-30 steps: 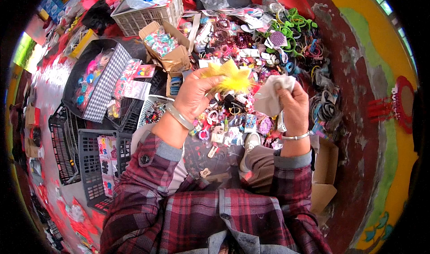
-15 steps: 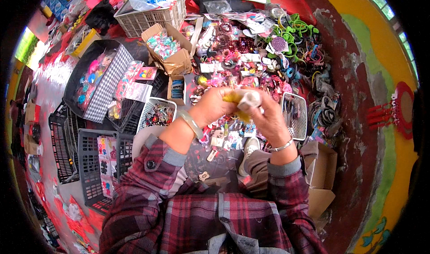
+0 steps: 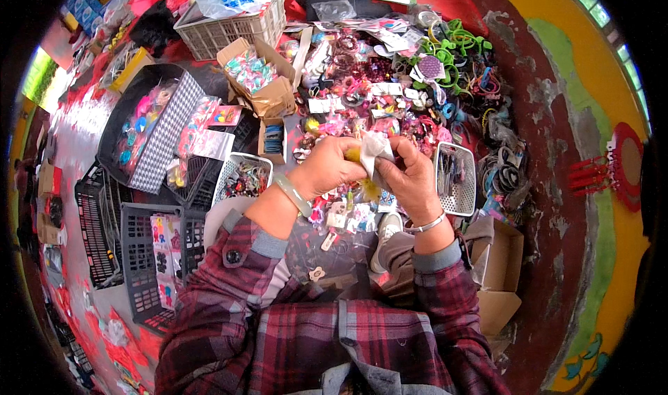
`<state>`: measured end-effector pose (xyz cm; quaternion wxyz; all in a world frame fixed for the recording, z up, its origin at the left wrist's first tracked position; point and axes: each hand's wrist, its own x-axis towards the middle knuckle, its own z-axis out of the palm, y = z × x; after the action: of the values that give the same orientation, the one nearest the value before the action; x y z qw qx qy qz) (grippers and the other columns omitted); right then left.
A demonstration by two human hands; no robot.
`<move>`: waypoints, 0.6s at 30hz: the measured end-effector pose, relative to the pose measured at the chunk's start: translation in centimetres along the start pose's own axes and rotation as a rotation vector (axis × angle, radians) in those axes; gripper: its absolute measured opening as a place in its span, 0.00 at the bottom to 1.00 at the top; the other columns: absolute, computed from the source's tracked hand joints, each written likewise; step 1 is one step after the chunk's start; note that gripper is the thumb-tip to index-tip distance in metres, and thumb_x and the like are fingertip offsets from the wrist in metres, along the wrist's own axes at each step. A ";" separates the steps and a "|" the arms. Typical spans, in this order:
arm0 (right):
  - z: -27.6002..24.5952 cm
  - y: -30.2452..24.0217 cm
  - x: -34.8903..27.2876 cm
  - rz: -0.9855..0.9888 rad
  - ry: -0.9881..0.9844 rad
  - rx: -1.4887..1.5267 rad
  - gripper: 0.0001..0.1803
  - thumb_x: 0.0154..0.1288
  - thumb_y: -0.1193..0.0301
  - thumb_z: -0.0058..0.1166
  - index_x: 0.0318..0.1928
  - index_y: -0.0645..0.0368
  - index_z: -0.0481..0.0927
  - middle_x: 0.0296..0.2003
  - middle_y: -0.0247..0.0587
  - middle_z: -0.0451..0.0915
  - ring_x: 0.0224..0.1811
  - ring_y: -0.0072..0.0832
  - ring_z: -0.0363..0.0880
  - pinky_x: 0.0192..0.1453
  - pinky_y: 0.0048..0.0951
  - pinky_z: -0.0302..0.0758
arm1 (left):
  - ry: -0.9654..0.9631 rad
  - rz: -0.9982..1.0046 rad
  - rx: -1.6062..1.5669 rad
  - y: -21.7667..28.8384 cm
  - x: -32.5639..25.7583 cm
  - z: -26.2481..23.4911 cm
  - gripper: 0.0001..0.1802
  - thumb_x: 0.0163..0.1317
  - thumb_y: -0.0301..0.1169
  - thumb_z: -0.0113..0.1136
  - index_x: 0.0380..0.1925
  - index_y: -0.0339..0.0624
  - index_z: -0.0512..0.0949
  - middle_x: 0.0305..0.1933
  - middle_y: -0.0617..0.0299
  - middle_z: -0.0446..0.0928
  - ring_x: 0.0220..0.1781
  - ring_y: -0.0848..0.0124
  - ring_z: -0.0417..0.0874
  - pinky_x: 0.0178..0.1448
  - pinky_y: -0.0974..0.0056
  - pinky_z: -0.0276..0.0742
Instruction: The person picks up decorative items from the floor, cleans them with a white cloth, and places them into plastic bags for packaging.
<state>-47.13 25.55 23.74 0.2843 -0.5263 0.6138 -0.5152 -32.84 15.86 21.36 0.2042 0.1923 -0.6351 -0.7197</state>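
Note:
My two hands meet over a pile of small hair accessories. My left hand is closed on a yellow fluffy hair accessory; part of it sticks out below the fingers, and its exact kind is hard to make out. Between thumb and fingers, my right hand pinches a small white card, which lies against the yellow piece. Fingers hide where card and accessory meet.
White baskets stand left and right of the pile. Farther left are a houndstooth-sided box and a dark plastic crate. Green headbands lie at the far right, an open cardboard box near my right arm.
The white card, rolled-looking and blurred before, now shows a flatter, upright face. My right fingers have shifted slightly around it; my left hand keeps hold of the yellow accessory.

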 end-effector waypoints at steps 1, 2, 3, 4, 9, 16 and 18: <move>0.2 0.0 0.0 -0.024 0.028 -0.004 0.10 0.54 0.79 0.53 0.39 0.63 0.75 0.29 0.32 0.74 0.31 0.16 0.70 0.36 0.20 0.70 | 0.018 -0.011 -0.002 0.4 0.0 0.1 0.14 0.46 0.21 0.59 0.36 0.36 0.77 0.29 0.70 0.76 0.29 0.83 0.72 0.34 0.75 0.69; 0.3 0.2 0.1 -0.048 0.055 -0.008 0.10 0.54 0.79 0.53 0.39 0.62 0.75 0.29 0.32 0.74 0.31 0.16 0.71 0.36 0.20 0.70 | 0.022 -0.050 0.031 1.0 -0.2 0.1 0.13 0.47 0.23 0.59 0.37 0.36 0.77 0.27 0.71 0.74 0.27 0.84 0.71 0.31 0.75 0.68; 0.3 0.5 0.1 -0.071 0.083 -0.011 0.10 0.55 0.79 0.52 0.39 0.62 0.75 0.28 0.32 0.74 0.31 0.16 0.71 0.36 0.19 0.70 | 0.024 -0.056 0.002 1.3 -0.2 0.2 0.13 0.48 0.23 0.59 0.37 0.36 0.77 0.28 0.71 0.74 0.27 0.84 0.71 0.31 0.75 0.68; 0.5 1.0 0.2 -0.015 0.101 0.099 0.09 0.57 0.79 0.51 0.40 0.61 0.76 0.29 0.30 0.75 0.31 0.15 0.71 0.36 0.17 0.69 | 0.026 -0.065 -0.029 1.5 -0.3 0.4 0.13 0.48 0.24 0.59 0.37 0.36 0.77 0.28 0.71 0.74 0.27 0.84 0.71 0.31 0.75 0.68; -0.4 1.1 0.8 0.210 0.241 0.760 0.08 0.63 0.75 0.46 0.41 0.63 0.76 0.34 0.34 0.78 0.33 0.18 0.76 0.37 0.18 0.73 | 0.032 0.006 -0.042 0.9 -0.4 0.0 0.11 0.52 0.26 0.60 0.36 0.35 0.77 0.31 0.69 0.77 0.31 0.83 0.74 0.34 0.77 0.68; -4.9 0.9 1.2 0.230 0.287 0.986 0.14 0.65 0.65 0.43 0.44 0.63 0.72 0.35 0.41 0.78 0.37 0.29 0.77 0.43 0.30 0.75 | 0.089 -0.033 -0.322 2.4 -0.8 -0.2 0.14 0.52 0.24 0.59 0.41 0.37 0.76 0.33 0.65 0.78 0.31 0.80 0.77 0.31 0.78 0.69; -4.7 0.5 0.8 0.207 0.193 0.794 0.15 0.65 0.66 0.44 0.44 0.64 0.73 0.35 0.39 0.78 0.38 0.26 0.77 0.42 0.28 0.75 | 0.067 -0.040 -0.321 2.6 -0.7 -0.2 0.14 0.53 0.24 0.58 0.41 0.37 0.76 0.34 0.65 0.78 0.32 0.80 0.77 0.31 0.78 0.69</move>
<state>-51.72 26.29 24.93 0.4565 -0.2605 0.4412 -0.7274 -32.01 15.85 23.93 0.2388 0.1938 -0.5009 -0.8090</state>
